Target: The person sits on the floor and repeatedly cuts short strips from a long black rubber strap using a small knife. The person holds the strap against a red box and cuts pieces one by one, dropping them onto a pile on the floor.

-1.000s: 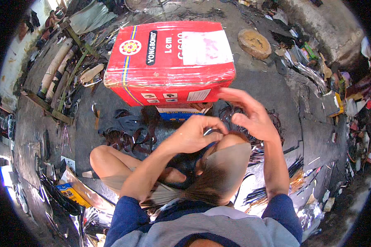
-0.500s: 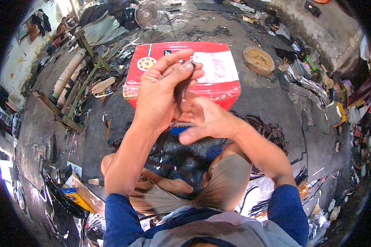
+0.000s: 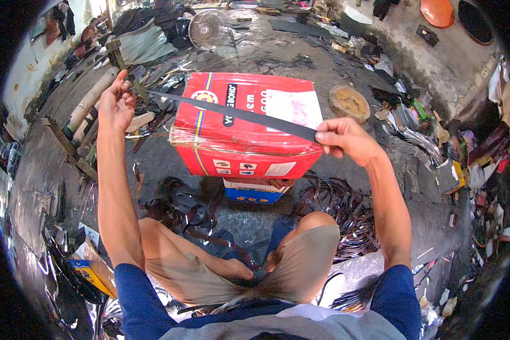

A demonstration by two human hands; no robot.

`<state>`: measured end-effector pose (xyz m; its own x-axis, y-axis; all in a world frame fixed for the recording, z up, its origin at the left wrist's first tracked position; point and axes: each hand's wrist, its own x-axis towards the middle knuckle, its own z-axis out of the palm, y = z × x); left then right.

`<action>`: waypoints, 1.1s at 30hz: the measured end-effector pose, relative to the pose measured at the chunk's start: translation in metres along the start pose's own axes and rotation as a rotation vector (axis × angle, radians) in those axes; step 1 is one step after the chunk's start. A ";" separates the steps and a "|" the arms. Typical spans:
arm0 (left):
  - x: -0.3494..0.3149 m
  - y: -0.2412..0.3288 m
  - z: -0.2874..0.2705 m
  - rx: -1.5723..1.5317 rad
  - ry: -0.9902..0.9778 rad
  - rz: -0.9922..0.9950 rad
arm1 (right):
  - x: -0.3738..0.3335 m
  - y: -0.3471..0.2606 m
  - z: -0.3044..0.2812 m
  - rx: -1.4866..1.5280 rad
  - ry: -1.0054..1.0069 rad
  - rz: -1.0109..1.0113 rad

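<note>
Black strip [image 3: 238,113]: ran straight between my two grips.
Left hand [image 3: 117,105]: I had one end pinched.
Right hand [image 3: 348,139]: I clamped the other end.
Red box [image 3: 235,139]: sat beneath, between my hands.

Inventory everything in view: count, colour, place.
dark strip: 1, black, between grips
red box: 1, red, centre
blue box: 1, blue-white, under red box
strip heaps: 2, dark brown, flanking blue box
round block: 1, tan, right of red box
fan: 1, grey, top
orange disc: 1, orange, top right wall
scrap: uncountable, mixed, floor edges
person: 1, colour unclear, upper left
sleeves: 2, navy, bottom
left grip: 1, bare, strip's left end
right grip: 1, bare, strip's right end
</note>
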<state>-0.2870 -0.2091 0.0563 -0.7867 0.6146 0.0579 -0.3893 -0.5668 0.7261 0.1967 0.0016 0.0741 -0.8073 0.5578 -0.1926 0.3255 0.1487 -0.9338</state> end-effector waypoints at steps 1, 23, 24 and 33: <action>0.012 -0.003 -0.007 0.042 0.056 0.010 | 0.007 -0.001 -0.008 -0.098 0.035 -0.019; -0.103 -0.247 0.178 0.993 -0.806 0.420 | 0.050 0.010 0.010 -0.968 0.576 -0.392; -0.104 -0.249 0.177 1.000 -0.795 0.431 | 0.045 0.011 0.008 -0.982 0.562 -0.389; -0.106 -0.252 0.180 1.037 -0.789 0.577 | 0.041 0.030 -0.008 -0.908 0.509 -0.566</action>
<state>-0.0193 -0.0327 -0.0098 -0.1092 0.7746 0.6230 0.6808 -0.3984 0.6147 0.1774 0.0351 0.0403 -0.7271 0.4561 0.5131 0.3804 0.8899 -0.2520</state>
